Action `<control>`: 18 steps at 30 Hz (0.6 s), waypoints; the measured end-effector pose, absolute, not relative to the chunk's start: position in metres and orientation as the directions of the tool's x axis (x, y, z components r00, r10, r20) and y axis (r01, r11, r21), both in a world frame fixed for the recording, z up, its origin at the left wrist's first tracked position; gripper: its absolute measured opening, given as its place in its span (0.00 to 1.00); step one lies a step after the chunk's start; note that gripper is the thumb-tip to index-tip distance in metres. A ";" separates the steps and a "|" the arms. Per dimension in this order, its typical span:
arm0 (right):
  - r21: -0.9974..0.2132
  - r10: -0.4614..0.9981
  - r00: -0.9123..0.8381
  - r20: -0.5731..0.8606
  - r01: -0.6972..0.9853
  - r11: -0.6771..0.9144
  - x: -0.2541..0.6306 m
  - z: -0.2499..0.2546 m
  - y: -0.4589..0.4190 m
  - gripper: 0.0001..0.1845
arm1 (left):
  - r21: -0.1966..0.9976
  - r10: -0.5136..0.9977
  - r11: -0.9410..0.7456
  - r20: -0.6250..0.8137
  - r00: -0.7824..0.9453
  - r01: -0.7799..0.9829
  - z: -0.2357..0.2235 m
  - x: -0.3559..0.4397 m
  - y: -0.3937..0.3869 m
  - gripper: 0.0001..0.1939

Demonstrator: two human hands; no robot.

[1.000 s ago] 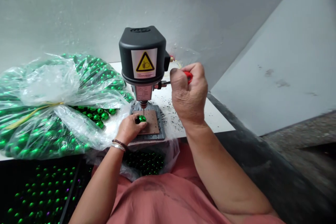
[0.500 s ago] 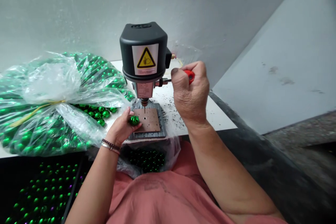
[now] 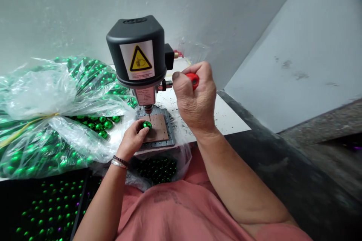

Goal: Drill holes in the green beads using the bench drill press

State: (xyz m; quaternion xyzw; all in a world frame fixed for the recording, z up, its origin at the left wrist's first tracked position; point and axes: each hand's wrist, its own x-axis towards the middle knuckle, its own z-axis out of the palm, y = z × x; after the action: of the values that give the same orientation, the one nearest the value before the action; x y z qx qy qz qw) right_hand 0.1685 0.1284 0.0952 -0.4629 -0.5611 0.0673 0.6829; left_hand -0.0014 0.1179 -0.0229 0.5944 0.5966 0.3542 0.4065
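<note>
Glossy green bead (image 3: 147, 125) pinched in your left hand (image 3: 130, 140) under the bit of the bench drill (image 3: 135, 51); your right hand (image 3: 195, 99) clenches the red lever handle (image 3: 194, 80), half hidden.

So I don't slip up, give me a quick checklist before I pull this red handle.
Green ball pinched in left hand: ok.
Right hand on red handle: ok.
Ball centered under drill bit: cannot tell from this angle.
Left fingers clear of the bit: cannot tell.
Brown pad beneath the ball: ok.
Black specks scattered on the bench: not ok.
</note>
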 end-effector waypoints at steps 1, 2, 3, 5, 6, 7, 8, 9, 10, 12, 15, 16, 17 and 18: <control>-0.706 0.612 0.356 0.706 0.427 0.566 0.169 0.095 0.128 0.11 | 0.869 0.998 0.018 -0.044 0.041 0.495 -0.022 -0.001 0.118 0.20; -0.703 0.613 0.350 0.709 0.426 0.570 0.169 0.094 0.128 0.11 | 0.825 0.999 0.002 -0.030 0.042 0.565 -0.021 0.000 0.119 0.19; -0.701 0.614 0.344 0.711 0.424 0.573 0.170 0.094 0.128 0.11 | 0.782 0.999 -0.009 -0.023 0.042 0.624 -0.019 0.001 0.119 0.18; -0.700 0.617 0.338 0.711 0.422 0.576 0.170 0.093 0.129 0.11 | 0.714 0.998 -0.020 -0.024 0.052 0.700 -0.017 0.003 0.120 0.18; -0.702 0.619 0.337 0.709 0.418 0.576 0.170 0.092 0.129 0.11 | 0.696 0.998 -0.024 -0.029 0.062 0.718 -0.017 0.004 0.121 0.18; -0.706 0.623 0.338 0.705 0.412 0.576 0.170 0.092 0.129 0.11 | 0.688 0.997 -0.027 -0.034 0.069 0.725 -0.017 0.004 0.121 0.18; -0.711 0.627 0.340 0.701 0.405 0.575 0.170 0.092 0.129 0.11 | 0.684 0.997 -0.029 -0.036 0.073 0.729 -0.017 0.005 0.121 0.19; -0.713 0.630 0.340 0.699 0.398 0.577 0.171 0.092 0.129 0.11 | 0.682 0.996 -0.028 -0.039 0.075 0.731 -0.017 0.006 0.122 0.19; -0.714 0.631 0.337 0.698 0.393 0.580 0.171 0.092 0.129 0.11 | 0.679 0.996 -0.027 -0.041 0.075 0.734 -0.017 0.006 0.122 0.20; -0.709 0.632 0.326 0.703 0.390 0.587 0.171 0.091 0.129 0.11 | 0.662 0.996 -0.035 -0.035 0.078 0.749 -0.017 0.007 0.123 0.21; -0.702 0.631 0.313 0.710 0.391 0.596 0.172 0.090 0.129 0.12 | 0.615 0.993 -0.094 0.006 0.115 0.783 -0.020 0.008 0.124 0.22; -0.702 0.631 0.313 0.710 0.392 0.595 0.172 0.090 0.129 0.12 | 0.598 0.992 -0.114 0.021 0.127 0.793 -0.021 0.008 0.125 0.22; -0.703 0.631 0.315 0.709 0.394 0.593 0.172 0.090 0.129 0.12 | 0.583 0.990 -0.129 0.035 0.134 0.802 -0.022 0.007 0.125 0.22; -0.702 0.629 0.318 0.709 0.399 0.589 0.171 0.090 0.129 0.12 | 0.571 0.989 -0.140 0.047 0.138 0.809 -0.024 0.007 0.125 0.22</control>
State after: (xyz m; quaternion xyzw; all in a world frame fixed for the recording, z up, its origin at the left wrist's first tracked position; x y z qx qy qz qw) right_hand 0.1715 0.1293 0.0899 -0.4451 -0.5776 0.0848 0.6790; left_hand 0.0072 0.1255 -0.0241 0.7241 0.6208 0.2138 0.2112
